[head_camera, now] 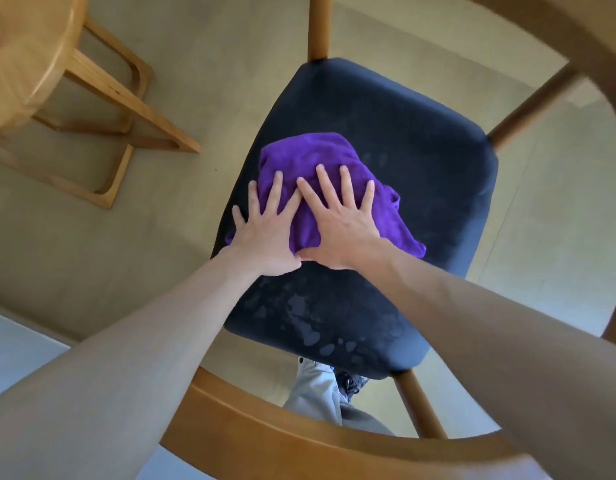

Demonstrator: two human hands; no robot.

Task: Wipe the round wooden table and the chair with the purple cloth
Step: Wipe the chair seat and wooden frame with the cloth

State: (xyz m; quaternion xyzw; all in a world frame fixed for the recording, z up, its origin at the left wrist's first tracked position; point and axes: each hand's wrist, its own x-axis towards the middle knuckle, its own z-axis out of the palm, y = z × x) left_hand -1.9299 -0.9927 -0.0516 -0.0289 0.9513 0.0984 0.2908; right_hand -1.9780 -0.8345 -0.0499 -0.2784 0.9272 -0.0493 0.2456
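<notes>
Chair (386, 116) step in hand: purple cloth (310, 157) lies bunched mid-seat, left hand (265, 233) and right hand (341, 230) pressing it, fingers (346, 181) straight and spread. Next, probably: sweep to damp spots (310, 334) near the seat's rear edge.

Pale grey trouser leg (313, 393) and dark shoe (350, 384) on beige floor (202, 64)

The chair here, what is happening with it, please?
A person leans over the chair's wooden backrest and presses the purple cloth flat on the dark seat with the left hand and the right hand, fingers spread. Pale marks show on the near part of the seat. The round wooden table stands apart, to the upper left.
</notes>
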